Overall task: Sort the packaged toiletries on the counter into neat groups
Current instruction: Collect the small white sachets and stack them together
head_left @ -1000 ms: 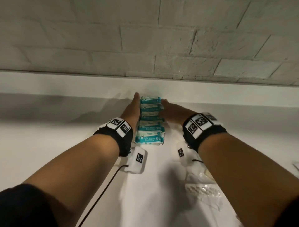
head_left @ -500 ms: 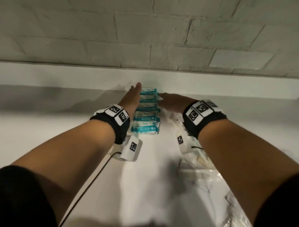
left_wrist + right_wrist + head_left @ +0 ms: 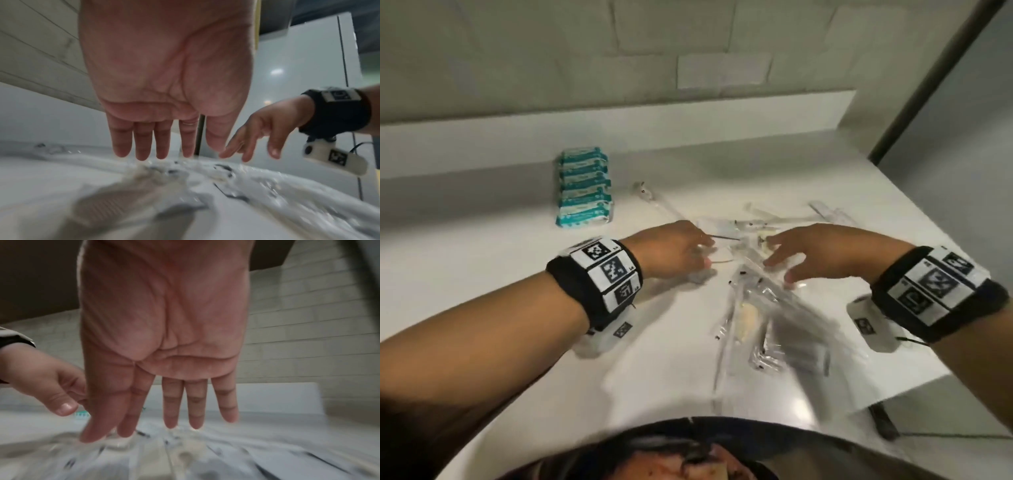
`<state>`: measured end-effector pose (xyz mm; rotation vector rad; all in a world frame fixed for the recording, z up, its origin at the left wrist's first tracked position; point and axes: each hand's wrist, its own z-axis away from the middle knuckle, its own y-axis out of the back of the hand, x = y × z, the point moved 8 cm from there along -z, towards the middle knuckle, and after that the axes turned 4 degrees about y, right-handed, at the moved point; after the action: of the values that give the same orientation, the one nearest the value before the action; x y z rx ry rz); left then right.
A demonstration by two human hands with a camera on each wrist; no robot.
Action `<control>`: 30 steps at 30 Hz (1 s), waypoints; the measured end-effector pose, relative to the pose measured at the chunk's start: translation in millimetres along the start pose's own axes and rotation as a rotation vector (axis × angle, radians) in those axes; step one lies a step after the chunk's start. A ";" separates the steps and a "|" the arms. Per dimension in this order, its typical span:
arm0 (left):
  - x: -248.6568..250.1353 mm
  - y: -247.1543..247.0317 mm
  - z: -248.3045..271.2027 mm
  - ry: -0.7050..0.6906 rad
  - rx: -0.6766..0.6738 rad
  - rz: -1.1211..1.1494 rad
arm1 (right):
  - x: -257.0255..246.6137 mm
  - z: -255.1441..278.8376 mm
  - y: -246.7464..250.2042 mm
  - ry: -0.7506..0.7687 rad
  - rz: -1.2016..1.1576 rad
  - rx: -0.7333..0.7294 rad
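Observation:
A neat row of teal-and-white wipe packs (image 3: 584, 186) lies on the white counter (image 3: 482, 246) near the back ledge. To its right spreads a loose heap of clear plastic sachets (image 3: 763, 301) holding combs and small items, blurred by motion. My left hand (image 3: 688, 250) hovers over the heap's left side, fingers straight and pointing down (image 3: 158, 146), holding nothing. My right hand (image 3: 787, 253) hovers over the heap's middle with fingers spread and straight (image 3: 180, 415), also holding nothing. Whether the fingertips touch the sachets cannot be told.
A raised white ledge (image 3: 619, 116) and tiled wall (image 3: 551, 51) bound the counter at the back. The counter's right edge (image 3: 962, 260) and front right corner (image 3: 893, 397) drop off close to the heap. More clear sachets (image 3: 828, 214) lie at the far right.
Both hands have left the sides of the wipe-pack row and moved right and nearer, over the heap of clear sachets. The head view has swung right.

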<state>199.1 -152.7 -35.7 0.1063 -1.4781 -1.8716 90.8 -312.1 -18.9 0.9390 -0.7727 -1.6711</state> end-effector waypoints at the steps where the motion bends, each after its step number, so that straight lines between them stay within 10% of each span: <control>1: 9.8 -10.4 -1.3 -0.014 -0.020 -0.038 | 11.5 15.0 -12.6 -0.007 -0.016 -0.021; 5: 12.5 -34.8 -5.2 0.038 -0.019 -0.159 | 44.9 41.6 -59.4 -0.057 0.098 -0.179; 12: -28.3 -9.1 9.8 0.338 0.248 -0.079 | 26.9 54.4 -42.6 0.035 0.151 0.193; 20: -36.8 -20.9 16.6 0.554 0.086 -0.103 | 5.0 27.6 -53.8 0.113 0.279 0.013; 30: -10.3 -25.9 9.4 0.496 0.117 0.015 | 30.0 -3.6 12.8 0.059 -0.054 0.154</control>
<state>189.3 -137.3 -58.8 0.5701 -1.2312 -1.5943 94.6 -344.6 -16.2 1.1202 -0.8524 -1.6407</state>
